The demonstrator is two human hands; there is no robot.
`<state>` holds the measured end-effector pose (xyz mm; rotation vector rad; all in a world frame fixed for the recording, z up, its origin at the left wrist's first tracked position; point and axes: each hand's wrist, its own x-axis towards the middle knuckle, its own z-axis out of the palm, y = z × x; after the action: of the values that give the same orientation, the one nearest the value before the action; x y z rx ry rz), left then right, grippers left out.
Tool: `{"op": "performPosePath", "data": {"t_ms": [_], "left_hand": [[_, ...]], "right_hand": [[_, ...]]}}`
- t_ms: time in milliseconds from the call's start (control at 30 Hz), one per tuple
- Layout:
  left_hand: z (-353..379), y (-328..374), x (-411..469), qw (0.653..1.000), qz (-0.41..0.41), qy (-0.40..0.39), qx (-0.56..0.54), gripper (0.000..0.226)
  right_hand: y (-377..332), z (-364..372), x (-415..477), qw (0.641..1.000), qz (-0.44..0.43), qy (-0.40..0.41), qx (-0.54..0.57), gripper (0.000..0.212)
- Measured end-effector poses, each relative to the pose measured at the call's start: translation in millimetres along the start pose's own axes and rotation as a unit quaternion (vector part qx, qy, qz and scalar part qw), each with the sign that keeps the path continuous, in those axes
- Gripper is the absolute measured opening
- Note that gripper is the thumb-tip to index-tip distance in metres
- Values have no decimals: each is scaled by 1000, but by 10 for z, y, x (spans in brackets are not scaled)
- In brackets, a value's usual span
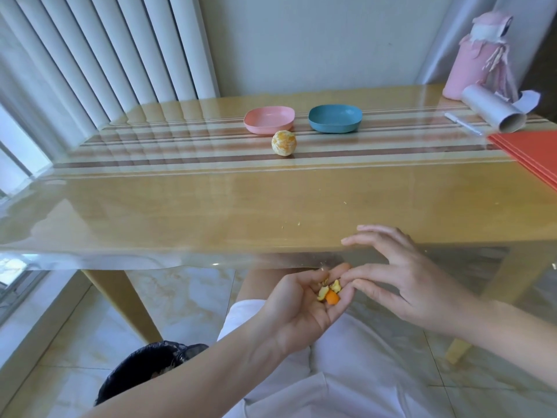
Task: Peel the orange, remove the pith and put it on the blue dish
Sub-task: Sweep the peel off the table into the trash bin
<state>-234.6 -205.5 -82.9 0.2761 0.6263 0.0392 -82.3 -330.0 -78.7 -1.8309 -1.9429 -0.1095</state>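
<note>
While the orange point(283, 143) sits peeled on the worktop point(211, 206), it stands outside the blue dish point(335, 118), to that dish's near left and just in front of the pink dish point(269, 119). Patches of pale pith show on its surface. The two dishes stand side by side, apart, at the far side.

Left hand point(304, 300): held below the near edge, palm up, loosely cupped and not closed, with peel scraps point(328, 292) lying on its fingers.

Right hand point(401, 282): beside the left, upper fingers spread and straight over the worktop edge. Its thumb and forefinger reach to the scraps; whether they pinch a piece cannot be told.

A few crumbs point(298, 223) lie on the worktop near the front edge. At the far right are a pink bottle point(470, 61), a cardboard tube point(494, 108) lying on its side, a white pen point(464, 123) and red sheets point(530, 152). A bin point(150, 366) lined with a black bag stands on the floor at the person's left.
</note>
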Motion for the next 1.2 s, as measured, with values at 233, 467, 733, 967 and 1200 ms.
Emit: {"op": "performPosePath", "data": {"t_ms": [233, 467, 733, 967, 1200], "left_hand": [[-105, 124, -117, 1000, 14, 4, -13, 29], [-222, 266, -279, 999, 25, 24, -9, 31], [-274, 333, -325, 998, 44, 22, -30, 36], [-328, 337, -442, 998, 53, -4, -39, 29], [-327, 362, -428, 997, 39, -10, -64, 34]], "right_hand": [[59, -144, 464, 995, 49, 25, 80, 38], [4, 37, 916, 986, 100, -127, 46, 45], [-192, 195, 693, 991, -18, -122, 51, 64], [-390, 207, 665, 969, -28, -66, 238, 37], [-150, 225, 750, 999, -30, -2, 12, 40]]}}
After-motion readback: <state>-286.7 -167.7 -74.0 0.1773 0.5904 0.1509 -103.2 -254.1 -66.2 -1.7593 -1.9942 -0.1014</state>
